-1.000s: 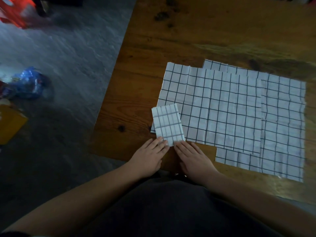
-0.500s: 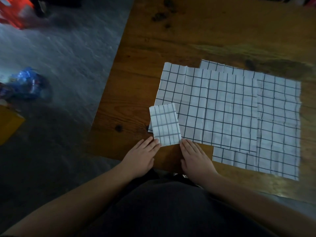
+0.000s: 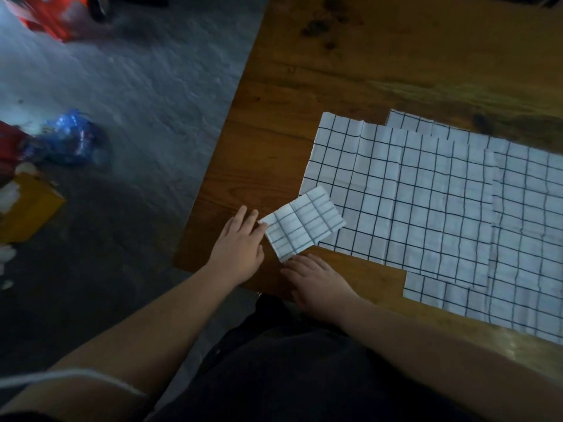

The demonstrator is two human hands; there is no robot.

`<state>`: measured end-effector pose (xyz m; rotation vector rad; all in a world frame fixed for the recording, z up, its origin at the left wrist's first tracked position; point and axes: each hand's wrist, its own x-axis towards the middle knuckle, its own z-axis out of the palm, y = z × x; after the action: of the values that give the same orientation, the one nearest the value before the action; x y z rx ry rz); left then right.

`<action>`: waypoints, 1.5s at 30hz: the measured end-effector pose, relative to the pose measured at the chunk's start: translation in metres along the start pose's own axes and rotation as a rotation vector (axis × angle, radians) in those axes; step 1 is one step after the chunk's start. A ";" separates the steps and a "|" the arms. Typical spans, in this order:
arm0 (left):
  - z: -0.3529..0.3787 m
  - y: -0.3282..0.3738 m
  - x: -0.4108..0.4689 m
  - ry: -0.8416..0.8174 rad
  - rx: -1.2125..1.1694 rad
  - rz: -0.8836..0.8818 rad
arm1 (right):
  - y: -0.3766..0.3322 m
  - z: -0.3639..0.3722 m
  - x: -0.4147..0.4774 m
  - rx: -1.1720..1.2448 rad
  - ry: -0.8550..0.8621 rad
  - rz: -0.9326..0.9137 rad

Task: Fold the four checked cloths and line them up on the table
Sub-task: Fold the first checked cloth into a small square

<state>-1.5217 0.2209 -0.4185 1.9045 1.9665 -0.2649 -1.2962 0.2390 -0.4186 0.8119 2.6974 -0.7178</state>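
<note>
A small folded checked cloth [image 3: 303,225] lies tilted near the table's front left corner, partly on a flat, unfolded checked cloth [image 3: 405,196]. More unfolded checked cloth [image 3: 530,239] lies under that one, sticking out at the back, front and right. My left hand [image 3: 240,245] lies flat on the wood with straight fingers touching the folded cloth's left corner. My right hand [image 3: 313,278] rests on the table with its fingertips at the folded cloth's near edge. Neither hand grips anything.
The wooden table [image 3: 380,56] has its left edge beside a grey floor. On the floor to the left lie a blue bag [image 3: 71,138], a yellow box [image 3: 27,208] and a red object [image 3: 51,13].
The folded cloth has turned clockwise and now lies askew. My left hand moved forward to its left corner. My right hand stays at its near edge. The view shifted left.
</note>
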 end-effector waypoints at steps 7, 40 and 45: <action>-0.006 -0.005 0.026 -0.037 -0.022 -0.107 | -0.003 -0.005 0.024 0.026 0.007 -0.046; 0.037 0.066 -0.039 0.010 -0.141 -0.089 | 0.064 -0.017 -0.020 -0.106 -0.040 0.366; 0.031 0.088 -0.018 -0.003 -0.112 0.009 | 0.040 -0.015 0.000 -0.093 -0.068 0.212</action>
<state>-1.4297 0.1977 -0.4279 1.8409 1.9289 -0.1516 -1.2743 0.2759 -0.4218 1.0115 2.5143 -0.5566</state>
